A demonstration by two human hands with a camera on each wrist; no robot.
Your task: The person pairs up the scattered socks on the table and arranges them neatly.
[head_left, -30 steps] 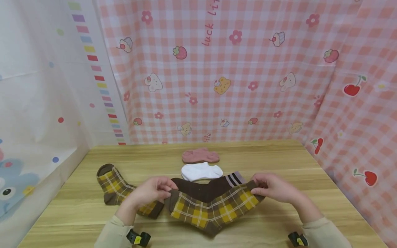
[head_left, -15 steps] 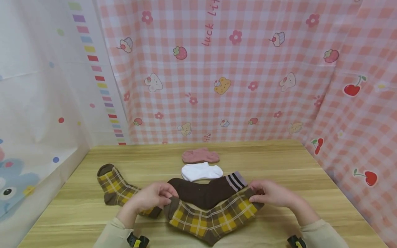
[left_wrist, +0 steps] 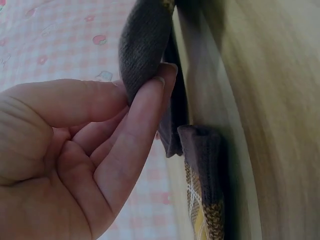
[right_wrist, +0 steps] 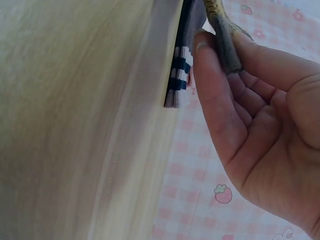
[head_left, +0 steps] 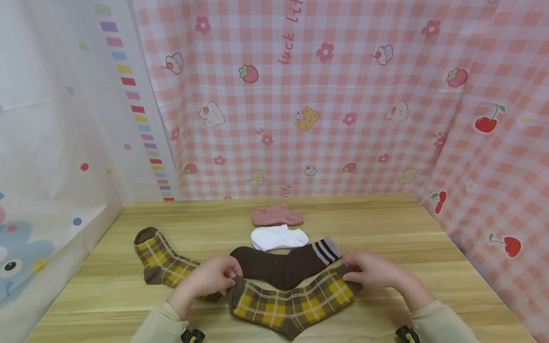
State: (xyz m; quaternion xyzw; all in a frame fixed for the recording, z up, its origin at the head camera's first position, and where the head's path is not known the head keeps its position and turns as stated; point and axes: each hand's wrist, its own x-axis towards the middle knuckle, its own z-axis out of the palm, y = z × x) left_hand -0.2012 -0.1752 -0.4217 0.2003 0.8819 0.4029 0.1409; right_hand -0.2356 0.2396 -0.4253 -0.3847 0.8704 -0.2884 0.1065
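Observation:
A yellow and brown plaid sock (head_left: 296, 305) is stretched between my two hands at the front of the table, its brown heel pointing toward me. My left hand (head_left: 214, 276) pinches the brown toe between thumb and fingers, as the left wrist view shows on the dark knit (left_wrist: 145, 47). At the other end my right hand (head_left: 373, 270) pinches the brown cuff (right_wrist: 227, 50). A matching plaid sock (head_left: 163, 259) lies on the table at left, its cuff end partly hidden behind my left hand. Just beyond the held sock lies a dark brown sock (head_left: 279, 267) with a striped cuff.
Farther back on the wooden table (head_left: 364, 214) lie white ankle socks (head_left: 279, 237) and pink ankle socks (head_left: 277, 215), in a column with the dark brown one. A pink checked curtain (head_left: 274, 95) hangs behind the table.
Both hands have brought the held plaid sock slightly lower and nearer to me. More of the dark brown sock now shows behind it. The other socks have stayed in place.

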